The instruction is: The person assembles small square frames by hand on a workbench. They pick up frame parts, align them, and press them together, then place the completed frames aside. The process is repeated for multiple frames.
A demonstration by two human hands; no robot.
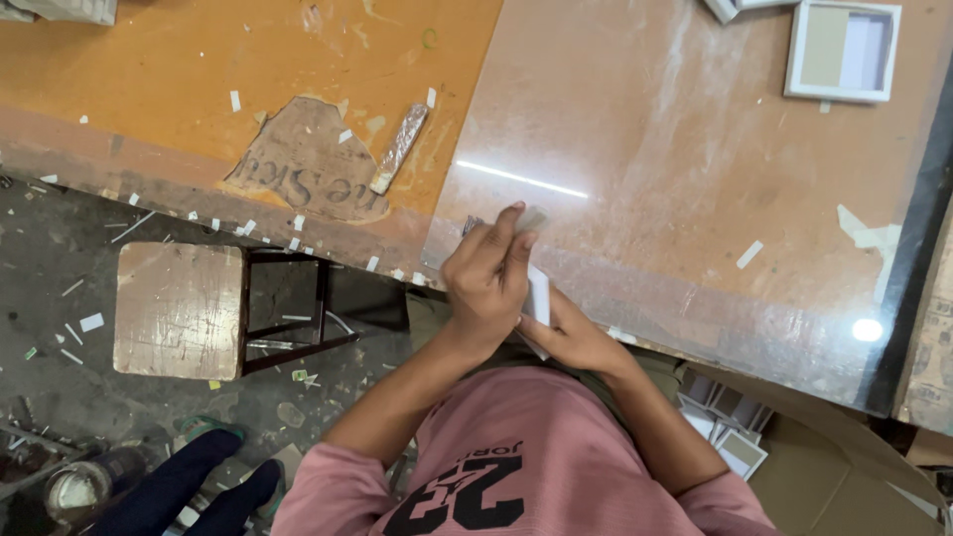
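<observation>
The big bench [695, 179] spreads out in front of my hands, with an orange part off to the left and a shiny, dusty sheet right past my fingers. Down to the left of my hands, on the floor, stands a small wooden stool [179, 308]. Far ahead and to the right of my hands sits a white frame [794, 50] with a pale card inside. Ahead and to the left lies a little roll wrapped in clear plastic [399, 147]. Bits of white tape are dotted all around. My left hand [488, 283] is curled on top, pinching something small at its fingertips, but I cannot tell what it is. My right hand [576, 337] is under it, wrapped around a small white block [538, 296], which sits between both hands at the near edge of the bench. I think the block is light and stiff, with smooth sides that could slip, so it is best held by its long flat sides.
</observation>
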